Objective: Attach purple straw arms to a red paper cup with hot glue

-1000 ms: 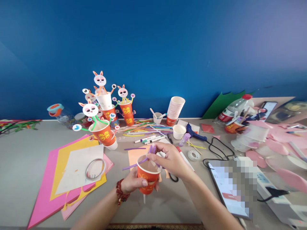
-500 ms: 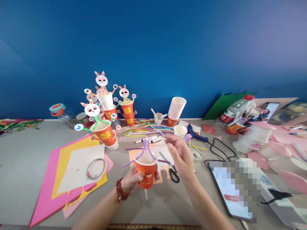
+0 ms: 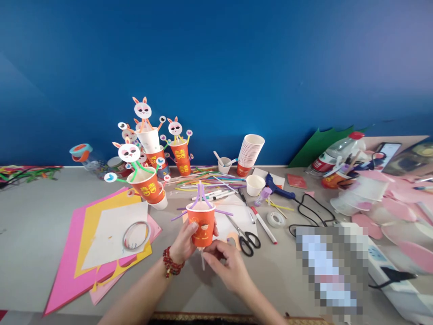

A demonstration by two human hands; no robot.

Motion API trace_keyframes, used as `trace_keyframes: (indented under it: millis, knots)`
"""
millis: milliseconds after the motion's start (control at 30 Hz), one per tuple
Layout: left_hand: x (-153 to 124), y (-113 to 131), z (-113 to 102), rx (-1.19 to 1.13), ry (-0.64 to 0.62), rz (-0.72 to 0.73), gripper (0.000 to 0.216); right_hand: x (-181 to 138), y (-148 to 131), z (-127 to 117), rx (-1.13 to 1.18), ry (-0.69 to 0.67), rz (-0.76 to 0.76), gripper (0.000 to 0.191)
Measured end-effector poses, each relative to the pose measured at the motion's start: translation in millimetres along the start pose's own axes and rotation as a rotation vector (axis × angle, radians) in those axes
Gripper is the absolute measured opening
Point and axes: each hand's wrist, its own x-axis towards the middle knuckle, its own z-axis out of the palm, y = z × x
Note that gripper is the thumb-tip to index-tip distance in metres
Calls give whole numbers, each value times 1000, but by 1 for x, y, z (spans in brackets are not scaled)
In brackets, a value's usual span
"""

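Note:
My left hand [image 3: 183, 243] is wrapped round an orange paper cup [image 3: 204, 228] with a printed face, holding it upright above the table. Purple pipe cleaners [image 3: 201, 193] rise from the cup's mouth, and others stick out past both its sides. A thin white stick [image 3: 203, 264] juts down from under the cup. Just below the cup, my right hand [image 3: 227, 265] has its thumb and forefinger drawn together at the stick; its other fingers are curled. Black-handled scissors [image 3: 248, 243] lie to the right of the cup, with an uncapped-looking red marker [image 3: 264, 225] beyond them.
Finished rabbit-faced cups [image 3: 147, 185] stand at the back left, behind coloured paper sheets [image 3: 76, 253] bearing a tape roll [image 3: 136, 234]. A cup stack [image 3: 251, 151], a blue glue gun [image 3: 279, 187] with its cord, and a power strip [image 3: 389, 275] are to the right.
My right hand has come down from the cup's upper right to the stick beneath it, uncovering the scissors and red marker. The cup has risen slightly in view.

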Motion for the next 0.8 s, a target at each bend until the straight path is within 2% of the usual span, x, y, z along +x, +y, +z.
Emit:
trace_keyframes:
  millis: [133, 333, 500, 700, 800]
  knots:
    - [0, -1, 1, -29, 46, 0, 55, 7, 4, 7, 118, 6, 28, 21]
    - [1, -5, 1, -57, 103, -24, 54, 3, 8, 12, 138, 54, 56, 28]
    - [3, -7, -3, -64, 99, -15, 54, 2, 12, 12, 169, -10, 97, 35]
    - [3, -8, -5, -85, 116, -43, 53, 1, 11, 12, 50, 5, 15, 37]
    - [3, -5, -5, -57, 113, -23, 54, 2, 7, -7, -124, 16, -21, 34]
